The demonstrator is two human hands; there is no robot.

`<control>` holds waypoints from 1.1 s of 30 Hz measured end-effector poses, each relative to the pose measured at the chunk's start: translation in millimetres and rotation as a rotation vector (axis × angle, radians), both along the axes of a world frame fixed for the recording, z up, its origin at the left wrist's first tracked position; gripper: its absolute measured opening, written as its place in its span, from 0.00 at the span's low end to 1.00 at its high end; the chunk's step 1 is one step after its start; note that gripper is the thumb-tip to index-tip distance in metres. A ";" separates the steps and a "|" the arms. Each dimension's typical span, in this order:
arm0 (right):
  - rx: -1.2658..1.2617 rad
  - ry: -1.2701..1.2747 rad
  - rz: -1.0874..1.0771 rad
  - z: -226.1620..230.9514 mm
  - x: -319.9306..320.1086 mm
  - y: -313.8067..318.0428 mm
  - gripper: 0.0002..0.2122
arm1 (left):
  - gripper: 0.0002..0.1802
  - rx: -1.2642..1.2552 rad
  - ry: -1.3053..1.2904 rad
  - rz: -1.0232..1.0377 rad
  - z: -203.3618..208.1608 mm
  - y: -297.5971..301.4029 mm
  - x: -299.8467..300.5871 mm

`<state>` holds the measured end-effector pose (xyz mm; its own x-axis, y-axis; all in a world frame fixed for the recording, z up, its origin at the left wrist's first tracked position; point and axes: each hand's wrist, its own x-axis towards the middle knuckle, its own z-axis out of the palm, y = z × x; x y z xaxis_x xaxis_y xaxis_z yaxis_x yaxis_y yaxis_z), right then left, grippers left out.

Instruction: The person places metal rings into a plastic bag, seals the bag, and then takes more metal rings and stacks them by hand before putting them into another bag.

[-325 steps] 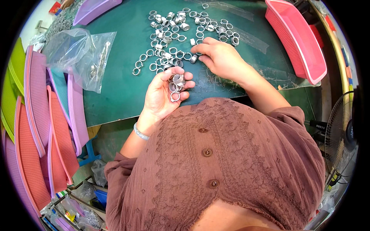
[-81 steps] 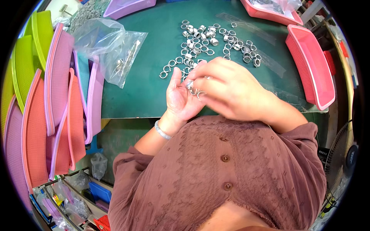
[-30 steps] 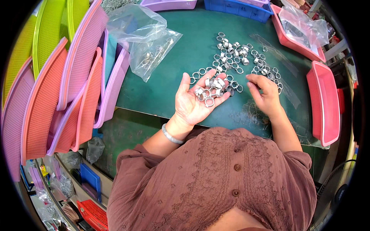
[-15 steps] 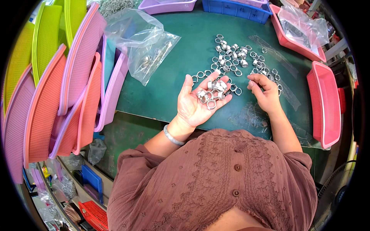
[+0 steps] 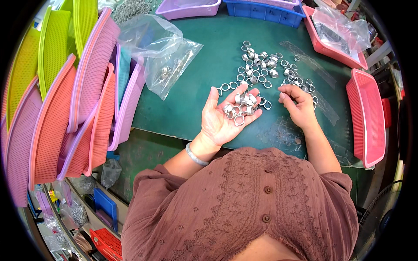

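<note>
My left hand [image 5: 213, 125] is palm up over the near part of the green table, cupping several small silver ring clamps [image 5: 240, 108] on its palm and fingers. Each is a short metal band with a little raised ear or lug. To the right, my right hand [image 5: 300, 108] is low over the table, thumb and forefinger brought together; whether something tiny sits between them is hidden. Beyond both hands spreads a loose heap of the same ring clamps [image 5: 263, 72]. A clear plastic bag [image 5: 152, 71] with some metal pieces in it lies to the left of the heap.
Stacked purple, orange and green plastic baskets [image 5: 52, 126] crowd the left side. A pink basket [image 5: 365, 117] stands at the table's right edge, a pink tray [image 5: 333, 51] with plastic bags at the far right. Blue [image 5: 265, 15] and purple [image 5: 189, 11] bins line the back.
The fingers of my left hand have drawn in slightly around the ring clamps. My right hand stays in nearly the same place, and the heap looks the same.
</note>
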<state>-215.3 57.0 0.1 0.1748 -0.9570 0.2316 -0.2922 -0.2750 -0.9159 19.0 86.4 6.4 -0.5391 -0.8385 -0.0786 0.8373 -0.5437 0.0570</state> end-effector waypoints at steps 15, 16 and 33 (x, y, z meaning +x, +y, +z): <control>-0.141 0.013 0.040 4.4 3.2 4.3 0.09 | 0.43 0.027 0.011 0.000 6.0 -0.1 -8.9; -0.184 0.021 0.061 6.5 4.5 4.5 0.09 | 0.43 0.023 0.014 -0.008 5.9 -0.2 -9.4; -0.327 0.052 0.176 17.3 21.0 11.5 0.13 | 0.43 -0.014 -0.089 -0.116 2.8 3.8 -28.8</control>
